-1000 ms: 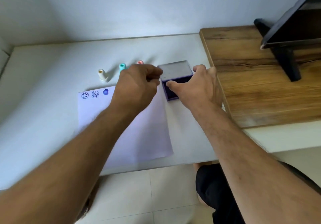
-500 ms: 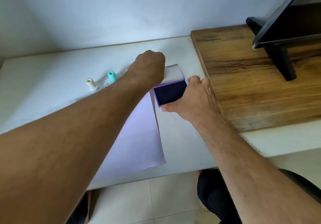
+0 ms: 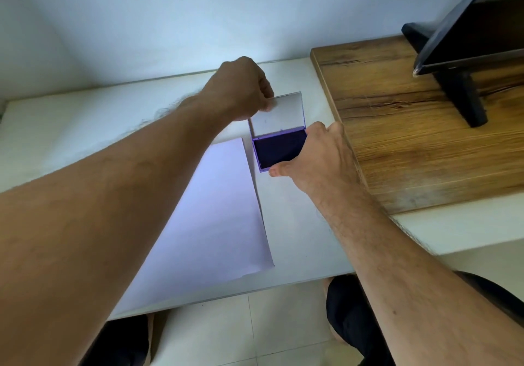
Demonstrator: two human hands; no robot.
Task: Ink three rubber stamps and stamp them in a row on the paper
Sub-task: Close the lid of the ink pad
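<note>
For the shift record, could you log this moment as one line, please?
left hand pinches lid of ink pad | right hand grips its base | lid open | paper beside it

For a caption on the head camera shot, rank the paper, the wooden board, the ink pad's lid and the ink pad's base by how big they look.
1. Wooden board, cropped
2. Paper, partly behind the left arm; close to the board, unsure
3. and 4. Ink pad's lid and ink pad's base: alike, both partly covered

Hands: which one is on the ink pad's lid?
The left hand grips the clear lid at its far-left corner; the right hand holds the purple base.
</note>
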